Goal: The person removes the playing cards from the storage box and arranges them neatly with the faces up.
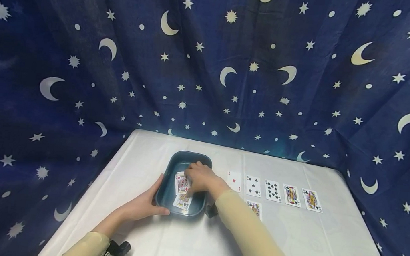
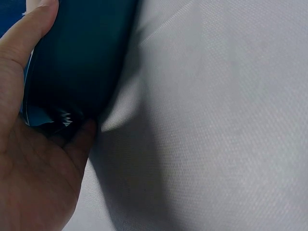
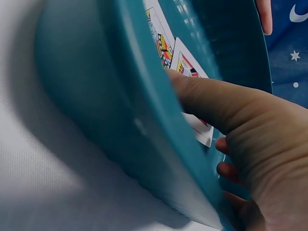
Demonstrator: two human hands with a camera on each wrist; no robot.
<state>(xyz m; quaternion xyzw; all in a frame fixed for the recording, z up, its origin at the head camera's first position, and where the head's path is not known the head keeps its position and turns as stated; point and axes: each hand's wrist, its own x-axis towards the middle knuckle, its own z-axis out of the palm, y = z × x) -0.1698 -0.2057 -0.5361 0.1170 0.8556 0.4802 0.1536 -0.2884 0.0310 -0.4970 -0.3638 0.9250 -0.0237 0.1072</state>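
My left hand (image 1: 144, 206) grips a teal plastic tub (image 1: 197, 208) at its left side, with the thumb at the near corner and the fingers along the outer wall. Inside the tub lie face playing cards, one a red diamond card (image 1: 181, 185) overlapping a second face card (image 1: 182, 202). My right hand (image 1: 204, 177) reaches in over the far right rim and pinches at the cards. In the right wrist view its thumb lies on a playing card (image 3: 192, 65), while the other fingers are partly hidden behind the rim.
Right of the tub, a row of face-up cards runs from an ace of hearts (image 1: 234, 181) to a face card (image 1: 312, 200). Below it another face card (image 1: 255, 208) is partly covered by the right sleeve. A starry blue curtain (image 1: 201, 83) hangs behind the white-covered table (image 1: 145, 155).
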